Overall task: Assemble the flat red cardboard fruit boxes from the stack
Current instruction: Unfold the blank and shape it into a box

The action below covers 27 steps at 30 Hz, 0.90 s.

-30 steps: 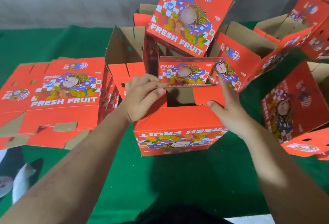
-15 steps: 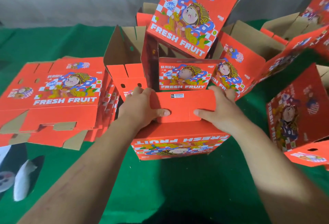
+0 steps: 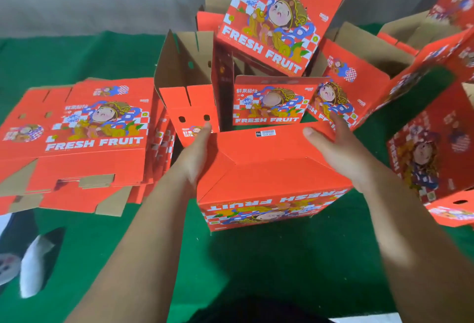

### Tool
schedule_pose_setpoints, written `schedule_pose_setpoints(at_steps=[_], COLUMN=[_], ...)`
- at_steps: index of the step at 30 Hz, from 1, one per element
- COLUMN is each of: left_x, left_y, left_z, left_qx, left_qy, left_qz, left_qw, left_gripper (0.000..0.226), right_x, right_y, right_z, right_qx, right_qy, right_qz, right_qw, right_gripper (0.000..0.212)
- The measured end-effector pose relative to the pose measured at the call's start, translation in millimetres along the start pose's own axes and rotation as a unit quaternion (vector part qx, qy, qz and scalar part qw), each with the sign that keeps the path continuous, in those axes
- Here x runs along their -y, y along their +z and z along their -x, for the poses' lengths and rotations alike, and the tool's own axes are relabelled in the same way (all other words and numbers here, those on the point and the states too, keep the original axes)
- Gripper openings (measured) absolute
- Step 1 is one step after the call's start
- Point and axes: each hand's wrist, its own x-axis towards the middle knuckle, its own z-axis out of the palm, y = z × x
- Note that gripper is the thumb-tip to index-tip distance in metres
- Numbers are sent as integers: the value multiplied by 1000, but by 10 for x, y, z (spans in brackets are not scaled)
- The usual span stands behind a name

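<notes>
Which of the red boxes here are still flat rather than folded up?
The stack of flat boxes on the left of the green table. It lies printed side up, flaps spread; all the others stand folded into shape.

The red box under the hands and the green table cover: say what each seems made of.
Red printed box under the hands: apparently corrugated cardboard with a smooth, slightly glossy red face; the opened boxes behind show plain brown insides. Green table cover: probably matte cloth or felt, showing soft folds and no shine; the exact weave cannot be told.

red boxes [image 3: 269, 176] (checkered cartoon print), green table [image 3: 77, 61]
</notes>
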Motion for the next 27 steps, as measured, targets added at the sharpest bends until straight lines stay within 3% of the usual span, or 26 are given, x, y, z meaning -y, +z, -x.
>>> schedule_pose_setpoints(at_steps=[1,3,6,7,9,10,13,15,18,21,24,27], left_x=[34,49,-44,-83,-104,-82,10,66,228,353,335,205], left_y=[-7,6,-43,-14,118,157,129,91,66,27,3,16], left_z=[43,54,241,307,370,399,464,364,280,265,239,223], left_qx=[24,2,16,21,47,64,98,102,69,140,119,146], left_qy=[-32,-19,88,118,136,152,263,295,228,159,259,353], left_qz=[57,88,102,86,104,123,146,177,134,-23,-50,-35], left_qw=[998,996,991,989,984,979,949,934,962,977,957,923], left_gripper=[60,55,39,44,40,37,62,66,53,52,41,47], right_x=[26,101,114,105,65,-65,-380,-517,-642,-678,-652,-626], right_y=[-2,-44,-256,-282,-281,-288,-304,-299,-187,-96,-121,-194], right_z=[-2,-48,-49,-53,-65,6,130,148,214,241,273,291], right_qx=[15,16,38,53,78,114,221,241,225,186,167,186], right_qy=[23,66,97,114,171,188,215,242,244,225,192,165], right_qz=[-27,-92,-333,-370,-379,-398,-454,-466,-454,-433,-432,-430], right_qw=[999,993,937,921,906,890,836,816,827,853,865,868], right_gripper=[43,35,51,60,76,72,63,68,75,76,75,82])
